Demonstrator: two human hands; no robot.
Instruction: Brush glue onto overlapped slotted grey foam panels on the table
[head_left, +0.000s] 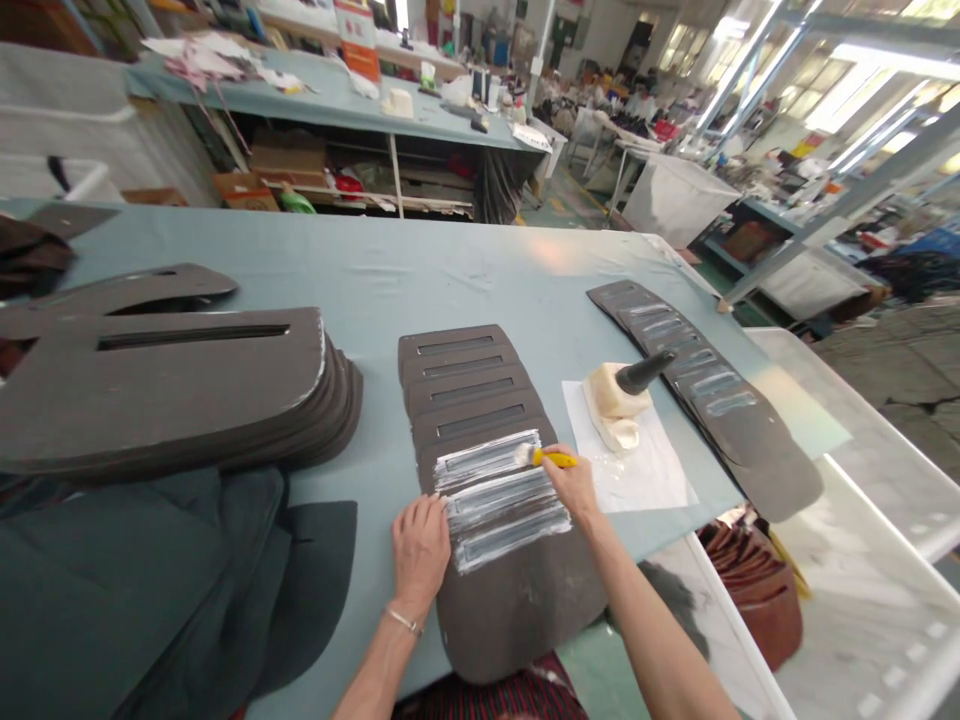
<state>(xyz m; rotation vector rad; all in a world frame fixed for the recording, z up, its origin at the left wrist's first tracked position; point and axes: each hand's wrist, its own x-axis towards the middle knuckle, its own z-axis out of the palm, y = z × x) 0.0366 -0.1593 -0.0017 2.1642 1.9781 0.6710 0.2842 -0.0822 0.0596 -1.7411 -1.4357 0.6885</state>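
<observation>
My right hand [574,487] grips a yellow-handled brush [555,458], its bristles touching white glue-like paste around a slot. Beneath it lies a fanned row of dark brown flat panels [517,610], overlapped so that their slots show. White streaks cover the nearer slots, while the farther ones are bare. My left hand [421,545] rests palm down at the panels' left edge, fingers extended. Right of the row, a cream glue container [611,395] with a black spout stands on a white sheet [667,485].
A thick stack of slotted brown panels [210,390] is at left, above dark green fabric pieces [150,590]. Another fanned row with white streaks [705,390] lies along the right edge. White bins [862,580] stand below right, reddish-brown pieces [765,610] in one.
</observation>
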